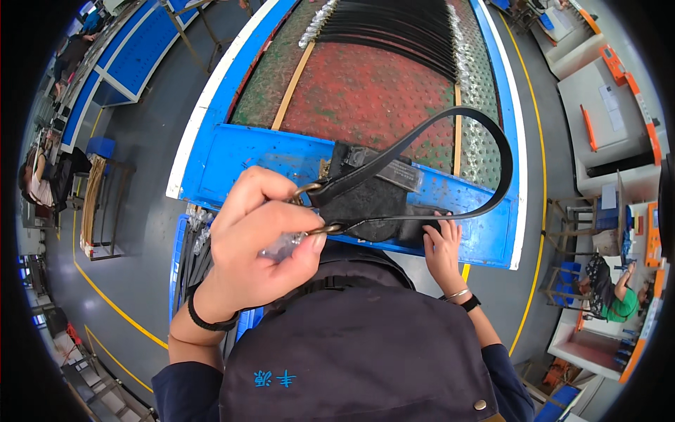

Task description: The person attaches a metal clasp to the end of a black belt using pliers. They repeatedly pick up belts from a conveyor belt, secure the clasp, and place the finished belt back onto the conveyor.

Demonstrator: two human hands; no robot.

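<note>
My left hand is closed around the end fittings of a black strap, just over the near edge of a blue-framed table. Brass-coloured metal clasps and crumpled clear plastic show at its fingers. From there the strap bends into a wide loop out to the right and back. My right hand rests with fingers apart on a dark flat piece at the table's edge. Between the hands lies a black pad, with a transparent-looking block behind it.
Many black straps lie in a row on the red and green textured surface, across two wooden strips. More straps hang at the table's left. Other people sit at far left and far right.
</note>
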